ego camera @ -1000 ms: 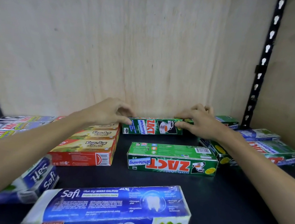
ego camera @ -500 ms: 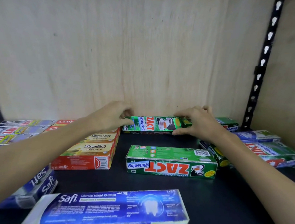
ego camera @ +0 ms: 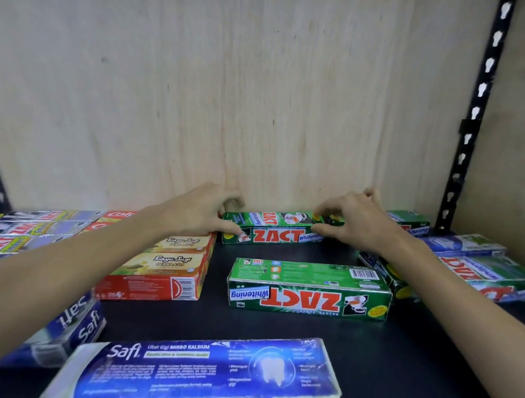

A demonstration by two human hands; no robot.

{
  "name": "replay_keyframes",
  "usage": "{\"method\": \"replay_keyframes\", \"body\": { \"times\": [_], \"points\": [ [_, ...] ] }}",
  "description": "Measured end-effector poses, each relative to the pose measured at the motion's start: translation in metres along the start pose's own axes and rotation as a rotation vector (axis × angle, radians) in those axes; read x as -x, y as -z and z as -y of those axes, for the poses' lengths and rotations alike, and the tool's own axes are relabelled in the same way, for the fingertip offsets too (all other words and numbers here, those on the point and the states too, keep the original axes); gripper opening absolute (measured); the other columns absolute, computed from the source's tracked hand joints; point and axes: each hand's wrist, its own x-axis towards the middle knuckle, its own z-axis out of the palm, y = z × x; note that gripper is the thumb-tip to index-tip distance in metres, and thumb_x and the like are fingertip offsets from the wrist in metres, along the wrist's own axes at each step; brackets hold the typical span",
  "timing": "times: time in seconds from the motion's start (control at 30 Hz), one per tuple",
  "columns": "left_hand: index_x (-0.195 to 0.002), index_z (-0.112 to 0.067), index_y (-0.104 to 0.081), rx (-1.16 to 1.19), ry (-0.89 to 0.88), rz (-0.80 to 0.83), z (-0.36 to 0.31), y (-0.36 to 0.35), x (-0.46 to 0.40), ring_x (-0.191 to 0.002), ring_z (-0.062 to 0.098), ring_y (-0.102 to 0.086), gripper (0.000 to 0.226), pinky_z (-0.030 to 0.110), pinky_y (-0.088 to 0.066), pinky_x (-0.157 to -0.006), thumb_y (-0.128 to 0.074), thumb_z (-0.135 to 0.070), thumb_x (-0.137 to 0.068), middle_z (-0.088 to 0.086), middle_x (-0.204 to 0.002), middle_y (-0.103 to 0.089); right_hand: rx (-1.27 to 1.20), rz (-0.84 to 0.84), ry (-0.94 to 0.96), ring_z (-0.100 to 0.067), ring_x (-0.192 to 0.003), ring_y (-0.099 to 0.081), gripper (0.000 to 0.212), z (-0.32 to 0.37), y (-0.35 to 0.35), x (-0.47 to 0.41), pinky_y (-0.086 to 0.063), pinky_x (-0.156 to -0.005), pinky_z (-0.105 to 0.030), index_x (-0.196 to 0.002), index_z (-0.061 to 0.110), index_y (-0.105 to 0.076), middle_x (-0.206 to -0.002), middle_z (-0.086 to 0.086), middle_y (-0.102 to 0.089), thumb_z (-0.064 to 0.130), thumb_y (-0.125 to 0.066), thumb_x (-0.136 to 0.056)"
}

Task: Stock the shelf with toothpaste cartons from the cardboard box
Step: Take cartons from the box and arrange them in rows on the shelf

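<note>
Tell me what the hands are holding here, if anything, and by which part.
Both hands grip one green ZACT carton at the back of the shelf: the left hand pinches its left end, the right hand its right end.

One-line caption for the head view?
Both hands, left hand and right hand, grip a green Zact carton at the shelf back.

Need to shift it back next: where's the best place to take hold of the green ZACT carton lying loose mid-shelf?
Grip the loose ZACT carton by its two short ends, one hand per end, coming from the front. It lies flat and crosswise, with bare shelf at both ends, just as the left hand and right hand hold the rear ZACT carton.
</note>
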Motion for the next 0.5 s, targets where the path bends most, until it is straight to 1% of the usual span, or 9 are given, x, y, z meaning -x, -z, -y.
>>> {"method": "replay_keyframes", "body": {
  "times": [0.07,0.2,0.27,0.33,0.4,0.47,0.5],
  "points": [
    [-0.122,-0.016,-0.064,0.018,0.004,0.027,-0.001,0.000,0.002,-0.100,0.018,-0.065,0.051,0.040,-0.054,-0.089,-0.079,-0.043,-0.082,0.002,-0.118,-0.069,-0.014,0.013,0.007,-0.011,-0.106,-0.058,0.044,0.000,0.002,0.003,-0.022,-0.094,-0.039,-0.115,0.035,-0.071,-0.110,0.013,-0.071,0.066,-0.065,-0.084],
    [-0.117,-0.018,-0.065,0.059,0.020,0.055,-0.003,0.004,0.006,-0.100,0.016,-0.064,0.046,0.041,-0.054,-0.089,-0.079,-0.044,-0.082,0.000,-0.115,-0.070,-0.062,0.092,-0.023,-0.010,-0.124,-0.040,0.063,0.000,0.006,0.007,-0.018,-0.098,-0.039,-0.131,0.034,-0.061,-0.123,0.012,-0.063,0.070,-0.067,-0.080],
    [-0.115,-0.018,-0.064,0.075,0.041,0.073,-0.002,0.004,0.007,-0.101,0.016,-0.065,0.046,0.041,-0.055,-0.090,-0.079,-0.044,-0.081,0.000,-0.115,-0.070,-0.092,0.127,-0.038,-0.011,-0.130,-0.036,0.068,0.001,0.010,0.011,-0.016,-0.097,-0.038,-0.137,0.035,-0.057,-0.129,0.010,-0.061,0.071,-0.065,-0.080],
    [-0.115,-0.018,-0.063,0.083,0.037,0.089,-0.001,0.004,0.008,-0.104,0.015,-0.065,0.046,0.040,-0.055,-0.092,-0.080,-0.043,-0.080,-0.001,-0.116,-0.070,-0.122,0.181,-0.037,-0.010,-0.130,-0.038,0.071,0.003,0.015,0.014,-0.017,-0.096,-0.037,-0.138,0.036,-0.057,-0.129,0.013,-0.063,0.073,-0.065,-0.078],
    [-0.113,-0.021,-0.064,0.135,0.018,0.113,0.000,0.004,0.008,-0.104,0.010,-0.065,0.040,0.032,-0.054,-0.095,-0.081,-0.038,-0.081,-0.010,-0.112,-0.069,-0.174,0.212,-0.049,-0.006,-0.123,-0.047,0.072,0.005,0.022,0.019,-0.020,-0.095,-0.037,-0.129,0.037,-0.065,-0.117,0.020,-0.068,0.079,-0.067,-0.070],
    [-0.108,-0.025,-0.064,0.165,0.003,0.132,-0.003,0.003,0.009,-0.101,0.002,-0.064,0.030,0.019,-0.052,-0.093,-0.081,-0.029,-0.083,-0.019,-0.105,-0.066,-0.239,0.224,-0.076,-0.002,-0.112,-0.053,0.065,0.006,0.033,0.023,-0.023,-0.099,-0.039,-0.106,0.041,-0.074,-0.096,0.022,-0.072,0.086,-0.069,-0.060],
    [-0.105,-0.024,-0.063,0.123,-0.005,0.103,-0.004,0.001,0.008,-0.099,0.003,-0.064,0.027,0.020,-0.052,-0.091,-0.080,-0.028,-0.084,-0.016,-0.105,-0.068,-0.262,0.243,-0.084,-0.001,-0.110,-0.054,0.060,0.007,0.036,0.025,-0.023,-0.101,-0.039,-0.096,0.043,-0.077,-0.089,0.023,-0.073,0.088,-0.069,-0.058]
  ]
}}
